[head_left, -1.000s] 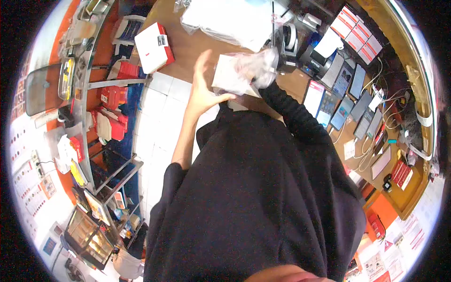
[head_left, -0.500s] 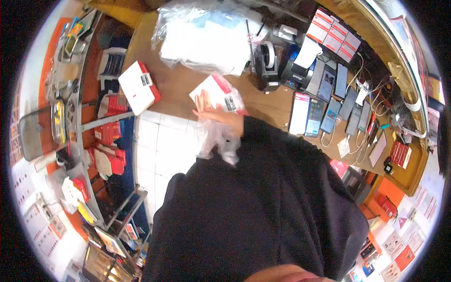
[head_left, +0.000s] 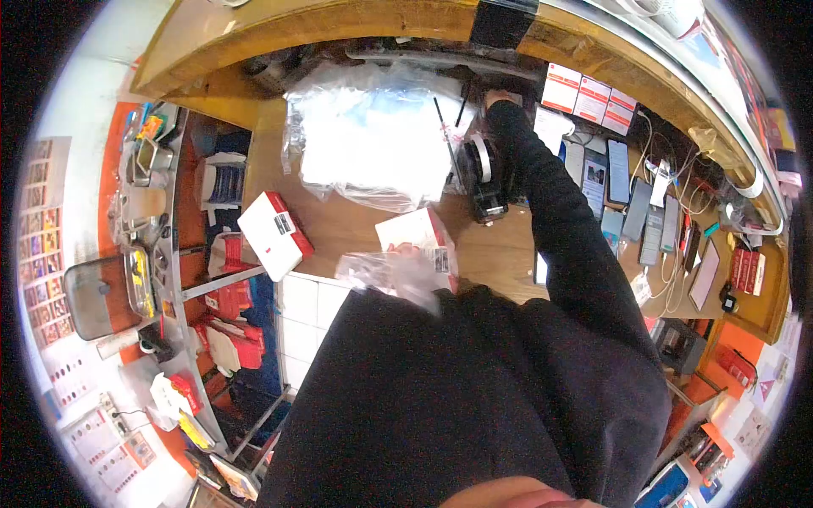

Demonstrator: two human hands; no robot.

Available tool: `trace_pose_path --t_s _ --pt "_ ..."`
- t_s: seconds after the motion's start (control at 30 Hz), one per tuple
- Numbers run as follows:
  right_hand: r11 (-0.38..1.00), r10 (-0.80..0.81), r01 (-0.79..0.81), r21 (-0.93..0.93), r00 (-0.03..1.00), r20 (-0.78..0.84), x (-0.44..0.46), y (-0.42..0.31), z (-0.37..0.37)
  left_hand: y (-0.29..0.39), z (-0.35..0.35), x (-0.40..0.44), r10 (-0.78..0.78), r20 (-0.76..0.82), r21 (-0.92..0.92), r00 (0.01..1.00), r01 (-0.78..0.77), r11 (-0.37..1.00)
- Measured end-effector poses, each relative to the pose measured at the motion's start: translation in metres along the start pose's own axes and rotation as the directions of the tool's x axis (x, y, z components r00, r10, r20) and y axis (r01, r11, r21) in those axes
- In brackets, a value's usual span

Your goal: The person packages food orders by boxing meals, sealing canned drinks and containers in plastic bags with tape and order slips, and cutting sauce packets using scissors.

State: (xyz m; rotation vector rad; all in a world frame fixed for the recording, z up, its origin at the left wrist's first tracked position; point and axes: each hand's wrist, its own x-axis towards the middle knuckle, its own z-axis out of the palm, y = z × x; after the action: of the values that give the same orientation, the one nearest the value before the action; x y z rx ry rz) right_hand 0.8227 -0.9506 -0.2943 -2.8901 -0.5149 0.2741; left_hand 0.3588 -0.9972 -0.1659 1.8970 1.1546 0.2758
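Note:
A white-and-red box (head_left: 415, 230) lies near the desk's front edge, in front of my body, with clear plastic wrap (head_left: 389, 275) bunched at its near side. My left hand (head_left: 406, 251) is at this box, partly covered by the crumpled plastic, its fingers closed on the box. My right arm stretches forward across the desk. At its end, my right hand (head_left: 498, 98) is behind the black tape dispenser (head_left: 484, 182), beside dark items at the back; its fingers are hidden. A second white-and-red box (head_left: 275, 235) sits at the desk's left corner.
A large clear plastic bag (head_left: 373, 140) with white contents covers the back of the desk (head_left: 500, 254). Several phones (head_left: 618, 169) and tangled cables lie to the right, below red-and-white cards (head_left: 589, 100). A raised wooden ledge (head_left: 381, 30) runs along the back. Shelves hold red packages (head_left: 233, 339) at left.
My right hand has left the box and reached forward to the back of the desk, behind the tape dispenser. The view has shifted, showing more of the back ledge.

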Motion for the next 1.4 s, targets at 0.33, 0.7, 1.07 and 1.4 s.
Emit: trace_pose_path --t_s 0.33,0.7,1.07,1.4 --pt "0.952 -0.149 0.206 -0.226 0.958 0.245 -0.076 -0.023 -0.132 -0.003 0.009 -0.005 0.007 0.006 -0.011 1.000 -0.007 1.000" --pt "0.326 -0.727 0.361 0.874 0.686 -0.013 -0.354 -0.021 -0.120 -0.046 0.039 -0.018 -0.054 0.117 0.049 0.992 0.048 0.998" --pt "0.436 -0.762 0.718 0.542 0.615 -0.202 -0.373 0.031 -0.084 0.017 0.040 -0.029 -0.368 -0.094 -0.704 0.925 0.199 0.681" --pt "0.430 -0.619 0.636 0.640 0.724 -0.303 -0.370 0.034 -0.081 0.049 0.038 -0.043 -0.179 -0.246 -0.569 0.953 0.007 0.823"
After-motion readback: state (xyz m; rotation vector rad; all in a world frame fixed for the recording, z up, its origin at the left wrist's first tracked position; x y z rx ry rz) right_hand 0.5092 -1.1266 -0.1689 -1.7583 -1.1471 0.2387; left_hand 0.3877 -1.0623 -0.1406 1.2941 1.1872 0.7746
